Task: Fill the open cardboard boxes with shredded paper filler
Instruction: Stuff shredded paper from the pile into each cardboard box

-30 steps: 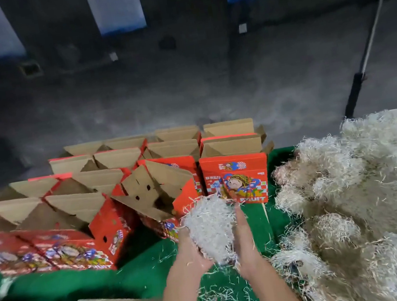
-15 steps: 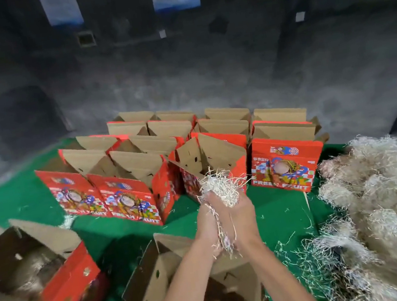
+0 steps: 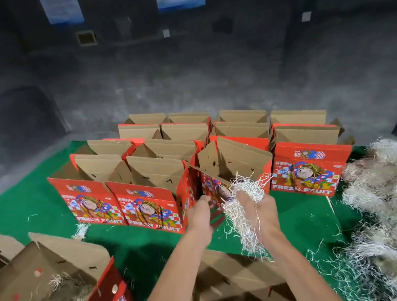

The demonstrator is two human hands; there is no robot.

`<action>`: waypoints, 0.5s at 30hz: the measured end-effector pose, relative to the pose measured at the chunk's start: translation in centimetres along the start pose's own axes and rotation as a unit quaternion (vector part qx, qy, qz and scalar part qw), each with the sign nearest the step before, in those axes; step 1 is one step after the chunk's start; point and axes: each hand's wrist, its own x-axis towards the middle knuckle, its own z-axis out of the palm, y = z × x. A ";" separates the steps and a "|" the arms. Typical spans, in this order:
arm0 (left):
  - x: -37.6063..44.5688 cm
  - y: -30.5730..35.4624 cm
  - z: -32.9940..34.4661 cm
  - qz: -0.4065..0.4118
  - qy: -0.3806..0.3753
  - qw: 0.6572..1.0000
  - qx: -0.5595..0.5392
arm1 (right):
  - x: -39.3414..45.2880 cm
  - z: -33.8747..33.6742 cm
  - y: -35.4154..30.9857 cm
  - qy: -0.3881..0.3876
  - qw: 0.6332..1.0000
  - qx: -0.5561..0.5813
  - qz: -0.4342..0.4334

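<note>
Shredded paper filler (image 3: pixel 244 218) hangs from our gripping right hand (image 3: pixel 259 205) before the open box (image 3: pixel 234 168); left hand (image 3: pixel 201 213) beside, fingers relaxed, empty.

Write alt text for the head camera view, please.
A person's right hand grips a wad of shredded paper before open red boxes on a green cloth; the left hand reaches beside it. A large filler pile lies right.

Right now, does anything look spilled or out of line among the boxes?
Yes. Loose strands of shredded paper lie scattered on the green mat beside the front row. The third front-row box sits skewed, turned out of line with its neighbours. The box at lower left is tipped over.
</note>
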 end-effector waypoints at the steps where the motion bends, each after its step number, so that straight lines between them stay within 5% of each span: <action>1: 0.9 0.2 0.3 -0.012 -0.006 1.000 0.017 | 0.6 0.3 -0.2 0.006 1.000 0.004 0.002; 8: 7.3 2.8 4.1 -0.117 -0.104 0.982 0.102 | 4.5 1.5 1.3 0.028 0.999 0.002 0.021; 15: 13.1 2.2 8.4 -0.086 -0.129 0.964 0.218 | 8.3 1.7 2.5 0.056 0.996 -0.016 0.069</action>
